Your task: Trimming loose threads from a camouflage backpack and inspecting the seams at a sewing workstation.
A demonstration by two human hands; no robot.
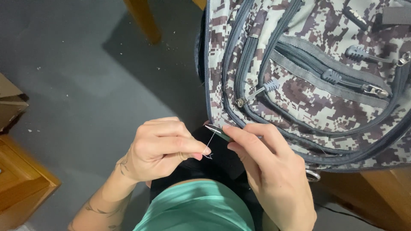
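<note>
A camouflage backpack (308,81) with grey zippers fills the upper right. At its lower left edge my right hand (269,171) pinches a thin metal needle (215,130) between thumb and fingers. My left hand (160,147) is just left of it, thumb and forefinger pinched on a pale thread (210,143) that runs up to the needle's tip. Both hands hover over my lap, above dark cloth (218,160) and a green shirt (197,207).
A dark grey floor (77,77) lies to the left, with small bits of debris. Wooden furniture (21,179) stands at the lower left, a wooden leg (143,19) at the top, and a wooden surface (385,192) under the backpack at the lower right.
</note>
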